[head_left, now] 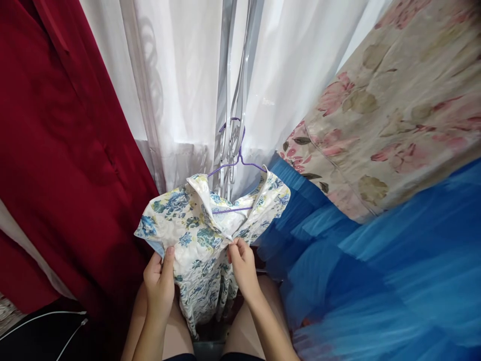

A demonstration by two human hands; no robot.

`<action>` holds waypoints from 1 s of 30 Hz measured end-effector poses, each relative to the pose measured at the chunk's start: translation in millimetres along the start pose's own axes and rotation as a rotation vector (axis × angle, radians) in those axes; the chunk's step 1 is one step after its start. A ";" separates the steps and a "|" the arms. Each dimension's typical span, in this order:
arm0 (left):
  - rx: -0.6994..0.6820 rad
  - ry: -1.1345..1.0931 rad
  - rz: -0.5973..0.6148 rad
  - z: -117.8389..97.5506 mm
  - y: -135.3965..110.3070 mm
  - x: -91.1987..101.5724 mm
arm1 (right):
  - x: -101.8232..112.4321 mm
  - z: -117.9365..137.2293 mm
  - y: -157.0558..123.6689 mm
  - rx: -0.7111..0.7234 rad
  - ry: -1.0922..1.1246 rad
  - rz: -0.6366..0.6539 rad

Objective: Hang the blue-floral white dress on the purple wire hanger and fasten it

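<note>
A white dress with blue and yellow flowers (203, 240) hangs on a purple wire hanger (239, 159) in front of me. My left hand (160, 278) pinches its side just below the sleeve, thumb on the front and fingers behind the cloth. At the bottom of the V-shaped neckline, my right hand (242, 260) has thumb and fingertips closed on the dress's front edge. Whether a button or other fastener lies under those fingertips is hidden. The lower part of the dress falls between my knees.
Red curtain cloth (75, 165) hangs at the left, white curtains (180, 75) behind with grey ribbons (233, 60). Beige floral cloth (394, 115) and blue tulle (361, 281) fill the right. White cables (45, 313) lie on a black surface at lower left.
</note>
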State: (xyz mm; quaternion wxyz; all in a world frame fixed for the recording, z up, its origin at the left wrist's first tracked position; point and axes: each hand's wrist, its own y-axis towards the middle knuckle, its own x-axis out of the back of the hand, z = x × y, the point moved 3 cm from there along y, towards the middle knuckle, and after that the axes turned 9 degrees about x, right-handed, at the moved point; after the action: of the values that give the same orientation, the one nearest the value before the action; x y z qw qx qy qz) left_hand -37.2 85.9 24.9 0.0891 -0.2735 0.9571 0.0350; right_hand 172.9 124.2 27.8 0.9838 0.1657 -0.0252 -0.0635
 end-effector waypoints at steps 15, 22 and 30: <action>-0.150 0.187 -0.127 -4.4 9.2 17.5 | -6.3 -0.1 -38.4 -0.120 0.187 0.120; -0.363 0.358 0.151 4.3 -15.2 -9.7 | 0.1 10.1 -44.8 -0.158 0.217 0.045; -0.194 0.458 0.633 41.4 -35.3 -74.3 | -2.4 1.1 -43.7 -0.157 0.281 0.008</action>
State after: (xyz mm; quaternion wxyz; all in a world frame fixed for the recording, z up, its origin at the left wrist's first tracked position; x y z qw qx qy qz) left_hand 49.8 99.1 -2.3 -0.1681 0.0271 0.9814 0.0889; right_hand 165.4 83.3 14.4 0.9878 0.0954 0.1170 -0.0374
